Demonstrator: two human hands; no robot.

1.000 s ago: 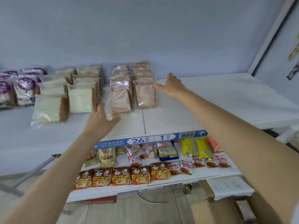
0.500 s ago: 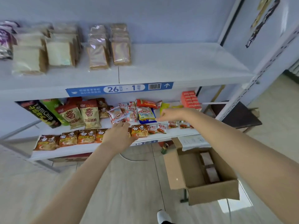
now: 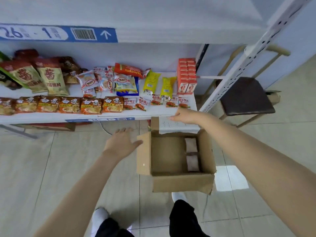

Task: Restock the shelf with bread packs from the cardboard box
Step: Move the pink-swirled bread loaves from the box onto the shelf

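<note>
An open box (image 3: 181, 183) is set on the tiled floor (image 3: 51, 168) in front of the shelving, its flaps turned out. 2 bread packs (image 3: 191, 144) are seen inside, lined up one behind the other against the right wall; the rest of the bottom is bare cardboard.

The left hand (image 3: 122, 144) is held open, fingers spread and straight, just beside the box's left flap, with nothing gripped. The right hand (image 3: 185, 115) is stretched out flat above the far flap, near the front edge of the lower shelf (image 3: 51, 117); its fingers are straight and nothing is held. Whether it touches the flap cannot be told.

The upper shelf (image 3: 153, 36) is shown only by its front edge, where a blue label (image 3: 58, 34) marked 26 - 1 is fixed. Noodle packs (image 3: 70, 105), snack bags and orange cartons (image 3: 186, 75) are laid on the lower shelf. A dark stool (image 3: 246, 96) is placed to the right, behind a perforated upright (image 3: 248, 53). White shoes and dark trouser legs are visible at the bottom.
</note>
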